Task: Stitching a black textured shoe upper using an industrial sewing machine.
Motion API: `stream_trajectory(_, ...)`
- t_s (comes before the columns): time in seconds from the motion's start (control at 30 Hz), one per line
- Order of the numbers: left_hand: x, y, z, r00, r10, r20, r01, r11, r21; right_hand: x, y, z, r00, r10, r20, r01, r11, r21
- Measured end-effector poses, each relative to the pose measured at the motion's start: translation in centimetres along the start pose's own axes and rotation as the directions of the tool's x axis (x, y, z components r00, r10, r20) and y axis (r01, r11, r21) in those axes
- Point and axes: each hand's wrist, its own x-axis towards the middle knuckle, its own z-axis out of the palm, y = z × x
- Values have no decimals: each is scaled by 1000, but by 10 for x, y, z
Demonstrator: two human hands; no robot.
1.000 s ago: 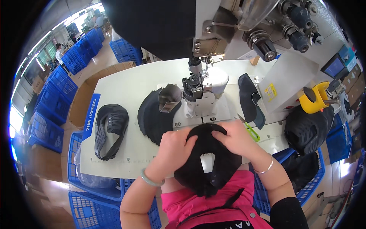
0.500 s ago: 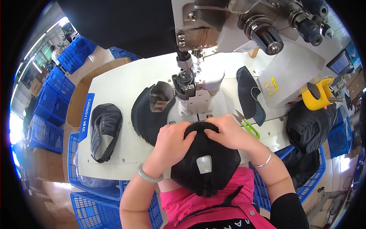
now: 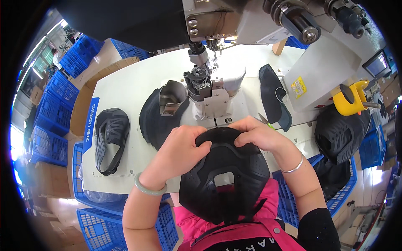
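Observation:
Between my two hands is a black shoe upper (image 3: pixel 209 196), spread wide with a rounded toe end and a rectangular cut-out in its middle. My left hand (image 3: pixel 178 150) grips the upper's left edge near the rounded end, thumb on top. On the opposite edge, my right hand (image 3: pixel 261 136) pinches it the same way. The upper hangs over the table's near edge, above my pink apron (image 3: pixel 268 198). Just beyond the rounded end stands the sewing machine's post (image 3: pixel 215 100). Part of the green-handled snips (image 3: pixel 268 121) shows beyond my right hand; the rest is hidden.
A finished-looking black shoe upper (image 3: pixel 112 140) lies on the left. Stacked black pieces (image 3: pixel 153 125) lie beside the post, with a bent metal guide (image 3: pixel 172 98). Right are a black curved piece (image 3: pixel 274 100), a yellow holder (image 3: pixel 351 100) and another upper (image 3: pixel 341 136). Blue crates (image 3: pixel 102 230) stand below.
The upper has turned over to its ribbed, glossier side, and its body looks wider. My hands have shifted slightly up, and the right hand now covers more of the snips. The view has tilted slightly.

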Motion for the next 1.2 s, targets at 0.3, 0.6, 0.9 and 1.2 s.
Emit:
stream_trajectory(0.3, -6, 9, -1, 996, 54, -74, -55, 998, -15, -8, -15, 7, 1000, -15, -20, 14, 1000, -22)
stream_trajectory(0.6, -7, 7, 0, 997, 47, -60, -52, 994, -97, -7, -10, 10, 990, -127, -58, 117, 981, -155)
stream_trajectory(0.9, -6, 3, -1, 999, 15, -30, -20, 984, -179, -13, -21, 17, 992, -81, -91, 56, 966, -254)
stream_trajectory(1.2, 1, -4, 25, 960, 139, -243, -122, 989, 85, -6, -14, 37, 896, -369, -246, 127, 744, -656)
